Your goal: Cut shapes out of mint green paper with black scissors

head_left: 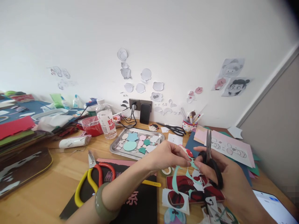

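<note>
My left hand (171,155), with a green bangle on its wrist, pinches a small mint-green paper piece (193,164) between thumb and fingers. Close beside it, my right hand (217,168) has its fingers around the black handle of the scissors (209,146), whose blades point upward. The right thumb and fingertips also reach the mint paper. Below the hands, a curved mint-green strip (175,180) and white paper scraps lie over a dark red sheet (171,186). A white sheet with a round hole (184,207) is nearer me.
A metal tray (114,149) of paper cutouts stands behind my left arm, beside a water bottle (106,121). Red-and-yellow scissors (90,182) lie on a black board (147,205) at left. A pen cup (189,125), black scissors (175,129) and stacked papers (245,144) sit at the back and right.
</note>
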`<control>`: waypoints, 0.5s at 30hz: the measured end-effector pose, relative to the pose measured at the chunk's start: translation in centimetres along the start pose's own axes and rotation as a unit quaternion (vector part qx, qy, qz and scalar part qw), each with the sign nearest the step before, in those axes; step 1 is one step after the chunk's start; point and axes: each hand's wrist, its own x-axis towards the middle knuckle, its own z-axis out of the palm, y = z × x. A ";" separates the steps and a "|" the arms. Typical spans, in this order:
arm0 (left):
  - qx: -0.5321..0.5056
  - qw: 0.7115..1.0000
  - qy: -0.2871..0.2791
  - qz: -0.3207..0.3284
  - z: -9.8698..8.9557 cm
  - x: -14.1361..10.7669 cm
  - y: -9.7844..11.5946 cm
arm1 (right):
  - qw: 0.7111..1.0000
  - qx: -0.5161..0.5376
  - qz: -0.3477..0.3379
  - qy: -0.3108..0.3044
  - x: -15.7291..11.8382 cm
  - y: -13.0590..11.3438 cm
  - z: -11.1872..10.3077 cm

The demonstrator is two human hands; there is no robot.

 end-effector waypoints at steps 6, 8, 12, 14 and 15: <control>-0.028 0.999 -0.004 -0.022 -0.3 0.0 0.0 | 0.998 0.045 0.034 -0.007 0.3 0.8 -0.5; -0.065 0.998 0.012 -0.017 -0.4 0.0 0.1 | 0.998 0.042 0.018 -0.043 0.3 0.7 -0.6; -0.131 0.990 0.052 0.008 -0.6 0.0 0.3 | 0.988 0.012 0.005 -0.152 -0.3 -0.1 -0.7; -0.157 0.985 0.064 0.020 -0.5 0.0 0.4 | 0.985 0.000 0.020 -0.169 -0.6 -0.5 -0.6; -0.168 0.983 0.069 0.024 -0.5 0.0 0.4 | 0.986 -0.006 0.024 -0.166 -0.7 -0.7 -0.5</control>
